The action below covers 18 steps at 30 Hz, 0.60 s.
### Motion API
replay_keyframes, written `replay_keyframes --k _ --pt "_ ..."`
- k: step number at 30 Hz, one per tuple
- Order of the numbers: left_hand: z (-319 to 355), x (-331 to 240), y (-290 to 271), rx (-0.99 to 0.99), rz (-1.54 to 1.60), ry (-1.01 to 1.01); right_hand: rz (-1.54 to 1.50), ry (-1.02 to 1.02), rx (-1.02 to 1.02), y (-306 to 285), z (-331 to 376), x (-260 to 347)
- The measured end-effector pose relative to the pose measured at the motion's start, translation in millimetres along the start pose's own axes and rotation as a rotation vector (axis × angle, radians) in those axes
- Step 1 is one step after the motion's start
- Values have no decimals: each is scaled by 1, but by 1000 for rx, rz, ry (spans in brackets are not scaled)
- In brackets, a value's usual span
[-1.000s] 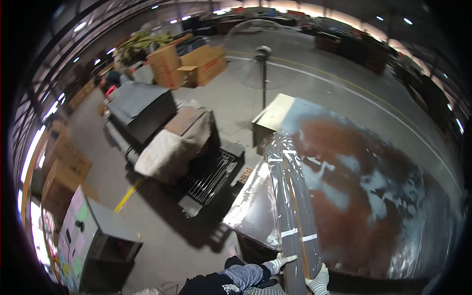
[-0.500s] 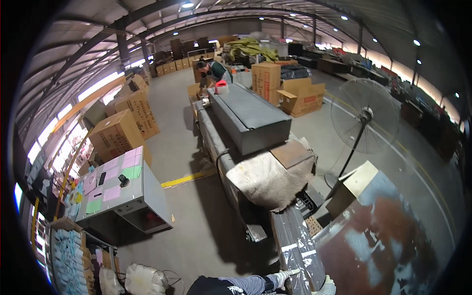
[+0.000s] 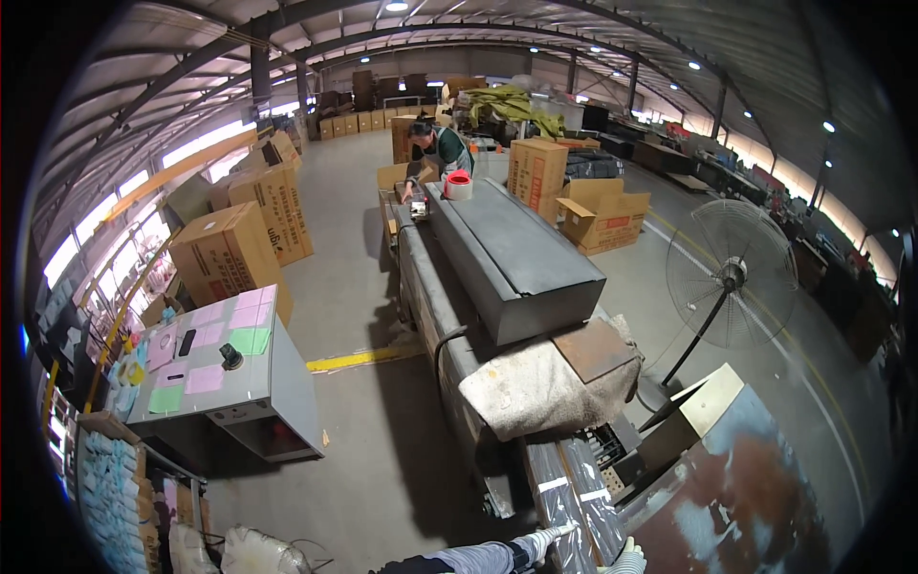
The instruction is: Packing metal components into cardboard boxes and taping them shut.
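Resting at the bottom edge, on a long roll wrapped in glossy clear film (image 3: 564, 488): left hand (image 3: 545, 541) in a white knit glove, fingers laid flat along the wrap, not closed around it; right hand (image 3: 626, 557), also gloved, mostly cut off by the frame edge, finger spread impossible to tell. Roll lying at the near end of a long grey machine (image 3: 512, 258), just past a rough beige cloth (image 3: 545, 383) draped over the machine, with a rusty flat plate (image 3: 593, 347) on top. To the right, a dented metal sheet (image 3: 736, 488) mottled with rust. Further back, open brown cardboard boxes (image 3: 598, 215), contents hidden. At the far end, a co-worker (image 3: 435, 153) bent over the machine beside a red-and-white tape roll (image 3: 459, 184). Round wire-cage fan (image 3: 732, 277) on a stand.
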State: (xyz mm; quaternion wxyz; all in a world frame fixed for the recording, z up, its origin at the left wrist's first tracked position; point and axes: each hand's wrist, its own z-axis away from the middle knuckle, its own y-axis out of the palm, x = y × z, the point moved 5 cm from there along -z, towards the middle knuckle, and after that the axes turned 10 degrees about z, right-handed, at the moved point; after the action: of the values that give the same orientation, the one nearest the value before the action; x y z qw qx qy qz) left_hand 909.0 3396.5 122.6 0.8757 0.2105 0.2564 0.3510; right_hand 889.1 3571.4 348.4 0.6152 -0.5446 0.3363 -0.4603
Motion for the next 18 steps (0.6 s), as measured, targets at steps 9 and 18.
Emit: replay_keyframes --k 9,18 --pt "32 -118 -5 24 170 243 75 -132 -409 6 -161 -6" --pt "116 -39 -270 -543 376 323 -358 -757 -390 25 -120 152"
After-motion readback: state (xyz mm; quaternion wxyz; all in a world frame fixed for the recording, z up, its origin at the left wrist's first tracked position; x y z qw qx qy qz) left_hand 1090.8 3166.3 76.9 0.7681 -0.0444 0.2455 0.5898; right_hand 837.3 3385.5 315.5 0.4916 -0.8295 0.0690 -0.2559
